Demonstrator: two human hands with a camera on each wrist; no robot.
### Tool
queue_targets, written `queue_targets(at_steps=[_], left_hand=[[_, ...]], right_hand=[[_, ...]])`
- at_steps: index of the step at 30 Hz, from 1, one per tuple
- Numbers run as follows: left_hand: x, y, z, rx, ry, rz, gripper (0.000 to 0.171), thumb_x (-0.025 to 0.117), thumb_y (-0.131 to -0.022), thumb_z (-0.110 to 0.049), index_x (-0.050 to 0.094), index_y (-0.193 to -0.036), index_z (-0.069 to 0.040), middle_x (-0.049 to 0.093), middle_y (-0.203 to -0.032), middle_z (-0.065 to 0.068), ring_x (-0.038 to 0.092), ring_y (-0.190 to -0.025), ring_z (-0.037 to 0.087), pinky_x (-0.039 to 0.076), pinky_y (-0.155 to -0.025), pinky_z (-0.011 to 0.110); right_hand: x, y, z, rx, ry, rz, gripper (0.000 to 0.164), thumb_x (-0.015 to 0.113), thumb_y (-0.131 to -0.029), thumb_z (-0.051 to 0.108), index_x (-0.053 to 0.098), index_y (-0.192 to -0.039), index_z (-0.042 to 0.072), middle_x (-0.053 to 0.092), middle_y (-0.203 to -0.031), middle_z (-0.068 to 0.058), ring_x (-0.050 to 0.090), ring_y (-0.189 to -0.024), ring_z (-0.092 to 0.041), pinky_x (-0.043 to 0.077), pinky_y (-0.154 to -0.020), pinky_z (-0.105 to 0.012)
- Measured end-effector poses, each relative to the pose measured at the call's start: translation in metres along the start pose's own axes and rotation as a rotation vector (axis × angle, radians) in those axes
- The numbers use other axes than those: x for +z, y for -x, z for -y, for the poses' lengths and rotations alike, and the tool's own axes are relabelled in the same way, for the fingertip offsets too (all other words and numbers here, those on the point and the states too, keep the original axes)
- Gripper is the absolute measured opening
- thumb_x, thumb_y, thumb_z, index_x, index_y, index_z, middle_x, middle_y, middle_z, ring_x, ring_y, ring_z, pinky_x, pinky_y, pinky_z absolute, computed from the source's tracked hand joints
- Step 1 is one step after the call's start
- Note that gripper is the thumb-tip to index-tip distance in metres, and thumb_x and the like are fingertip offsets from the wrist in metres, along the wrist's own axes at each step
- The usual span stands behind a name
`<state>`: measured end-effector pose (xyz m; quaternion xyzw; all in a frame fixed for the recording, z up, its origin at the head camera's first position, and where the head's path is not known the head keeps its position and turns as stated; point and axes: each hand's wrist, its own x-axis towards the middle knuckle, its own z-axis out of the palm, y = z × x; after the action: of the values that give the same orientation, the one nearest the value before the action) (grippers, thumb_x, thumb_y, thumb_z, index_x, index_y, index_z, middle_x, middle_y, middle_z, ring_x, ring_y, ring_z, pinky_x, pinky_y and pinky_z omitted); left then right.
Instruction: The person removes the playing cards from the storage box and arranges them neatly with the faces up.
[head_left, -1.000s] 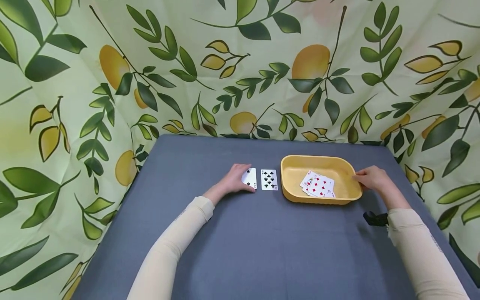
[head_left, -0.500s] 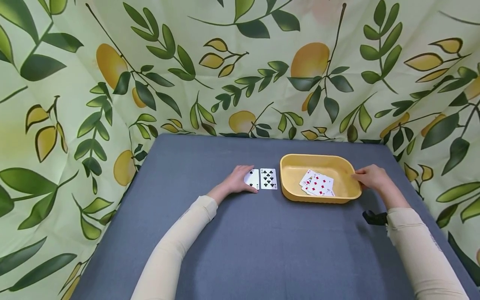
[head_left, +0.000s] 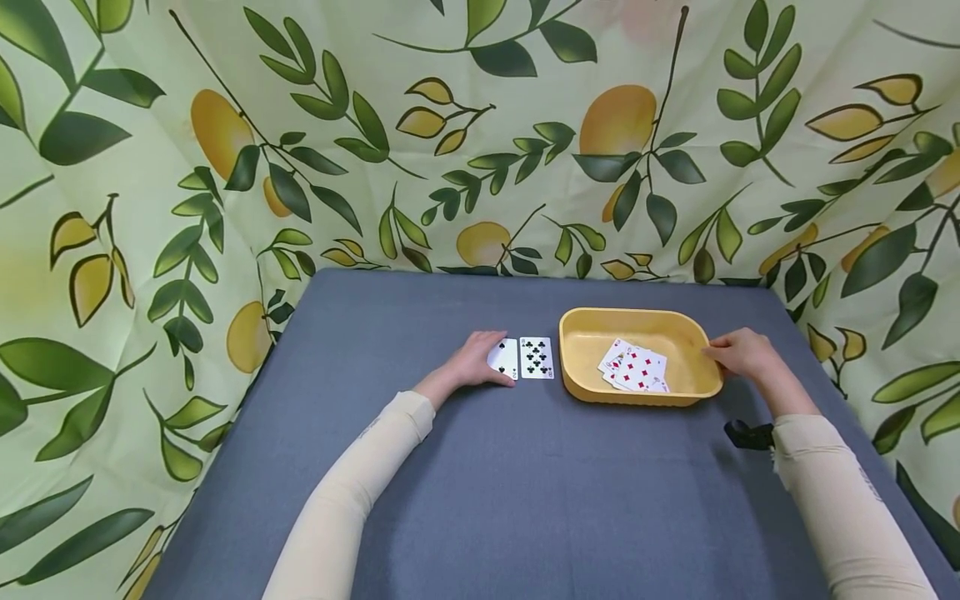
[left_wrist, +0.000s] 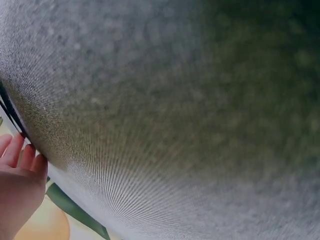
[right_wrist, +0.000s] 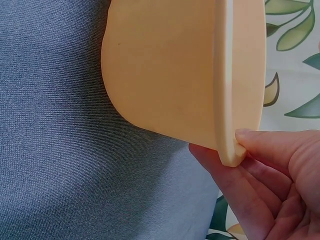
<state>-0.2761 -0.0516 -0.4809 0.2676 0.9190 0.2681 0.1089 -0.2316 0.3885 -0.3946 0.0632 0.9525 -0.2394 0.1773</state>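
My left hand point(head_left: 475, 358) grips a black-suited playing card point(head_left: 505, 357) on the table, thumb at its near edge and fingers at its far edge; the hand covers its left part. Just to the right lies a clubs card point(head_left: 537, 358), face up. In the left wrist view only the fingers and palm of my left hand point(left_wrist: 22, 180) show at the left edge, the card out of sight. My right hand point(head_left: 742, 358) pinches the right rim of a yellow plastic tub point(head_left: 585, 327), thumb inside and fingers outside. Inside the tub lie several overlapping cards, a diamonds card point(head_left: 638, 370) on top.
A grey-blue cloth covers the table point(head_left: 525, 483). Behind and beside it hangs a leaf-and-fruit printed curtain point(head_left: 525, 108). A black object point(head_left: 748, 435) sits at my right wrist by the sleeve.
My left hand has slid its card a little to the right, close beside the clubs card. Over the last half second nothing else visibly moves; my right hand stays on the tub rim.
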Motion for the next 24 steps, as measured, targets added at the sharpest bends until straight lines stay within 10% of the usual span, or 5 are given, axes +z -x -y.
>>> queue_targets(at_steps=[24], left_hand=[[-0.0064, 0.0061, -0.0017, 0.021, 0.043, -0.077, 0.097, 0.086, -0.072, -0.040, 0.039, -0.147, 0.000, 0.042, -0.149, 0.016, 0.032, -0.138, 0.032, 0.028, -0.114, 0.043]], right_hand=[[0.0011, -0.0011, -0.0005, 0.009, 0.005, -0.008, 0.047, 0.057, -0.097, 0.022, 0.055, -0.121, -0.019, 0.067, -0.087, -0.018, 0.058, -0.079, -0.028, 0.050, -0.066, -0.033]])
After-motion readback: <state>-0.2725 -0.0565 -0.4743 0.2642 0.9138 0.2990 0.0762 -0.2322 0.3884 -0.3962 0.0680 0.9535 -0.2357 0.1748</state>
